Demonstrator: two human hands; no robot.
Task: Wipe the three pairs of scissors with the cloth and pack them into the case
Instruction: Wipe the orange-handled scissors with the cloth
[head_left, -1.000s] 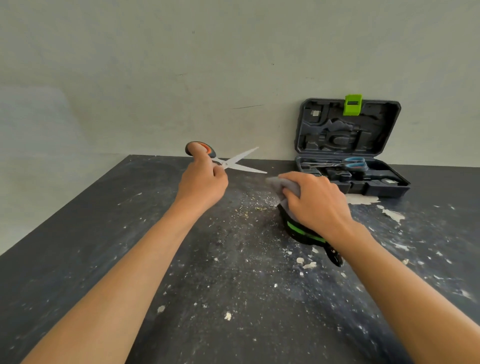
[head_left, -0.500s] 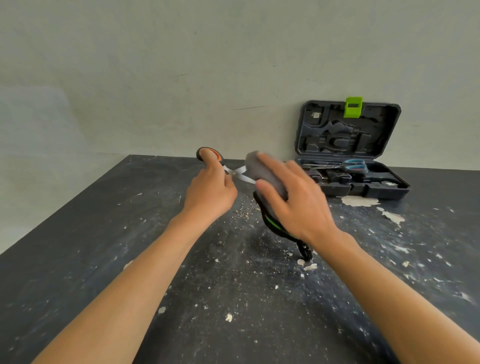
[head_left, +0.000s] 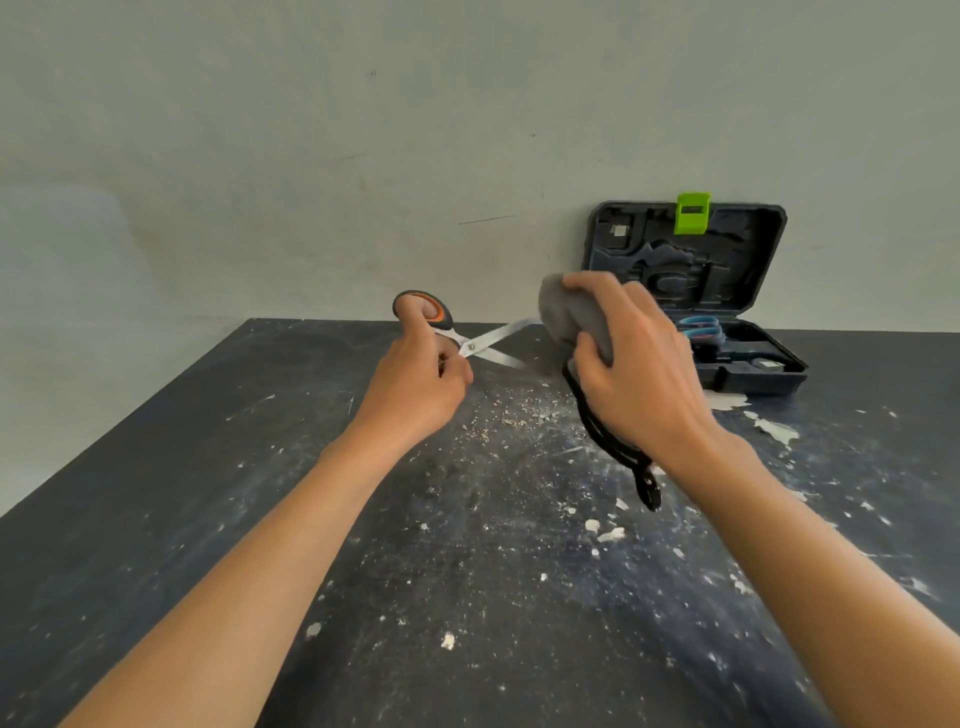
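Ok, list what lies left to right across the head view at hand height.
Left hand → orange scissors → cloth → right hand → case

Bright bare metal on the blades of the orange-handled scissors (head_left: 470, 340), smooth with a dull sheen; orange and grey plastic on the handle loops. Soft matt grey cloth (head_left: 571, 317), slightly fuzzy. Dark moulded plastic case (head_left: 685, 260) at the tabletop's far right edge, faintly glossy, with a glossy lime-green plastic latch (head_left: 692, 213). Matt dark tabletop (head_left: 182, 493), rough, scuffed, flecked with pale chips and dust. Matt pale painted wall (head_left: 363, 130).
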